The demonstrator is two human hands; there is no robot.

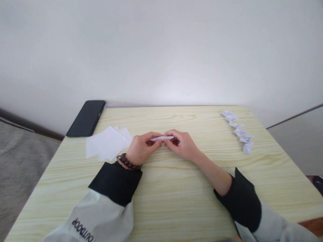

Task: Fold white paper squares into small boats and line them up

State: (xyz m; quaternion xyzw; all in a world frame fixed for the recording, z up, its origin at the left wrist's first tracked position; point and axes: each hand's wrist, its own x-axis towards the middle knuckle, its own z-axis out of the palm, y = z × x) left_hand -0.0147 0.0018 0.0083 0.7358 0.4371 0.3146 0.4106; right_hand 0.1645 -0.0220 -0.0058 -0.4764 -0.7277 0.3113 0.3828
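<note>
Behind the pale wood counter (176, 201) stands a plain white wall (161, 50). Out over the middle of the counter, between the two hands, is a small folded paper (157, 138). The left hand (141, 146) pinches one side of it with thumb and fingers, and the right hand (183, 143) pinches the other side the same way. The fingertips almost meet, so some folds are hidden and I cannot tell how they lie. Loose white sheets (108, 144) lie just beside the left hand, near a black phone (85, 119). Six little folded paper shapes (239, 132) sit in a line on the right, well apart from the hands. To do this bit well, I think both hands should pinch softly and pull or press just as much on each side. Thin paper may rip or bend crooked, so going slowly and keeping the points even should help.
</note>
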